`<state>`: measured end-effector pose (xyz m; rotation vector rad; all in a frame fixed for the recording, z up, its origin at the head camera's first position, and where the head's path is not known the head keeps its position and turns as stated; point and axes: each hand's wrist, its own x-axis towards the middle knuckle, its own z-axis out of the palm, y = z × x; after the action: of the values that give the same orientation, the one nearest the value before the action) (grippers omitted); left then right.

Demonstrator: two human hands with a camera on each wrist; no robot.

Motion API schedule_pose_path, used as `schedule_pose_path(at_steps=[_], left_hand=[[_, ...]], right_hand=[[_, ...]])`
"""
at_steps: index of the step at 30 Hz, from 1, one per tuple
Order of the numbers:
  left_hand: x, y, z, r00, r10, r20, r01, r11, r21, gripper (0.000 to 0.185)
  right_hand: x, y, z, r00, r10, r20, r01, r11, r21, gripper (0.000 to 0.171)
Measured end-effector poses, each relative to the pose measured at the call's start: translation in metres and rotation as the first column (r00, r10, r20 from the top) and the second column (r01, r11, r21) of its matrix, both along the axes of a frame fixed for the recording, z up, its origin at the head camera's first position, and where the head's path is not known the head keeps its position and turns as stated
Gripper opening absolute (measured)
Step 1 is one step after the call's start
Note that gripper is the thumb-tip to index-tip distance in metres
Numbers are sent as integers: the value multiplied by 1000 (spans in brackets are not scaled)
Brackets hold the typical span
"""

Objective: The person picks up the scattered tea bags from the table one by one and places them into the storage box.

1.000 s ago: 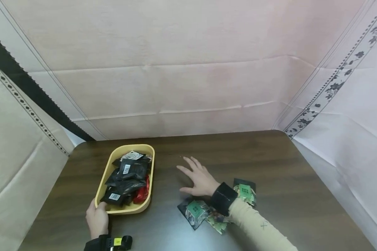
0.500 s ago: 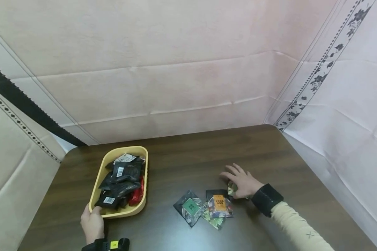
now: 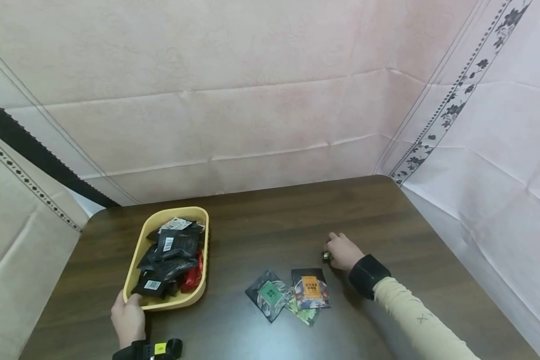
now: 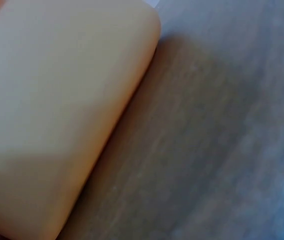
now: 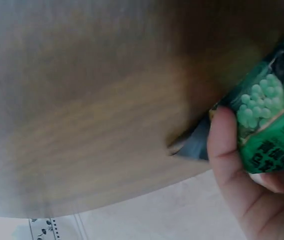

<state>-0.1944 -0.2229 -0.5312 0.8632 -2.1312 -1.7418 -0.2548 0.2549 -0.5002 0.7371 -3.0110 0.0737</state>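
Note:
My left hand point(image 3: 129, 320) grips the near left corner of a yellow plastic basket point(image 3: 180, 301), whose smooth outer wall fills much of the left wrist view. Black packets point(image 3: 177, 244) with white labels and a red packet point(image 3: 192, 276) are heaped inside. Out to the right, my right hand point(image 3: 343, 251) pinches a small green snack packet point(image 5: 269, 142) printed with pale green grapes, bent in the grip. Left of that hand lie a packet with a green label point(image 3: 270, 295), one with an orange label point(image 3: 311, 290), and a green packet point(image 3: 307, 316) partly hidden beneath them.
Everything stands on a dark wood-patterned table point(image 3: 252, 235) with rounded far corners. Pale cloth point(image 3: 234, 120) hangs behind it and at both sides, with a floral band point(image 3: 450, 112) on the right.
My right hand has moved from the table's middle to the right, closed on the green grape packet and drawn it slightly left. My left hand stays on the basket.

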Motion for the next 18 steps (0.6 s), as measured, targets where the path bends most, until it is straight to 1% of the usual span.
schedule_pose_path(at_steps=[1,3,6,11,15,18], left_hand=[[0,0,0,1000,0,-8,0,1000,0,49],[0,0,1,1000,1,-18,-1,1000,-7,49],[0,1,0,999,4,-35,-5,1000,-23,46],[1,2,1,999,19,-46,-20,1000,-22,43],[2,2,1,998,21,-54,-22,1000,-19,43],[2,2,3,999,21,-42,-22,1000,-19,43]], right_hand=[[-3,0,0,1000,-1,-3,1,1000,-10,17],[-7,1,0,1000,-8,11,8,999,-35,22],[-11,0,-2,997,-35,65,40,996,-76,29],[-16,-7,-1,994,-65,89,75,990,-116,29],[-24,-23,7,995,-48,90,62,984,-165,26],[-29,-44,18,997,-3,73,17,980,-198,23]])
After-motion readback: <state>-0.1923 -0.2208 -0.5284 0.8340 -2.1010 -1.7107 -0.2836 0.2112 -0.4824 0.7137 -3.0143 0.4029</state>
